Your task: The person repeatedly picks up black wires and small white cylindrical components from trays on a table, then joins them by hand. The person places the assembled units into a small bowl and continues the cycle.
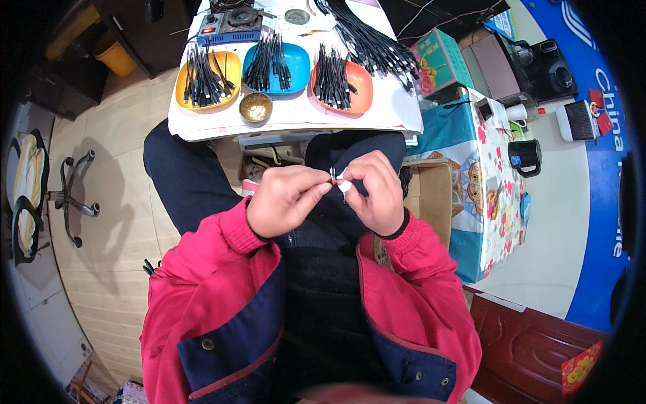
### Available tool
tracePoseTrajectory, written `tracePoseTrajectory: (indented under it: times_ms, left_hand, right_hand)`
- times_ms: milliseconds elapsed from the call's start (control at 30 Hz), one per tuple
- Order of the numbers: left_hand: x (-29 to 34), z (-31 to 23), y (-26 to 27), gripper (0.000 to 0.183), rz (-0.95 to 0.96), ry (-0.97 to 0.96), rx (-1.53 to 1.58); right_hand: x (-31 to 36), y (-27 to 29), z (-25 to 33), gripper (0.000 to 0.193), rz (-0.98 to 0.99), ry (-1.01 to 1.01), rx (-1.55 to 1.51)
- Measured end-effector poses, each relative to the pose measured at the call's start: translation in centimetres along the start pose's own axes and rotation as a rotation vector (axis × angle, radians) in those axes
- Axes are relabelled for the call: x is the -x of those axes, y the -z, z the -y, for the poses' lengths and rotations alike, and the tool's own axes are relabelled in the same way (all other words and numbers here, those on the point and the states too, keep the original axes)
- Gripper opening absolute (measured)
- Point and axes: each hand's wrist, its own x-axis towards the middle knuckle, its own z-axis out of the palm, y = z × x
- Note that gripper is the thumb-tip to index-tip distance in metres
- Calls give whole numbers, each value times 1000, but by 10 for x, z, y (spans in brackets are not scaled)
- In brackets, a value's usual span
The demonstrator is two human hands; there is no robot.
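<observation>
Above my lap, my left hand (286, 198) and my right hand (378, 192) meet, each with thumb and fingertips pinched together. Between them are the stripped wire ends (333, 174) of what looks like a thin cable; the rest of it is hidden by my fingers. Something white covers a fingertip of my right hand. Beyond my hands, on the white table, bundles of short black cables lie in a yellow tray (182, 91), a blue tray (301, 60) and an orange tray (363, 87). A small metal bowl (256, 108) stands near the front edge.
A small stove (232, 27) sits at the back of the table, with a large heap of black cables (370, 37) at the right. Under the table is an open box with yellow-handled pliers (275, 155). A cardboard box (434, 195) stands at my right, an office chair (74, 185) at far left.
</observation>
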Motion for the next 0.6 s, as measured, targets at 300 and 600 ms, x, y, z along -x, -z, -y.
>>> tracePoseTrajectory:
  times_ms: [300,600]
  left_hand:
    - [-5,11,16,11,188,56,182]
    - [-1,12,10,13,235,454,822]
  right_hand:
    - [-1,17,-7,20,242,-384,-559]
    - [-8,10,-1,23,101,29,-228]
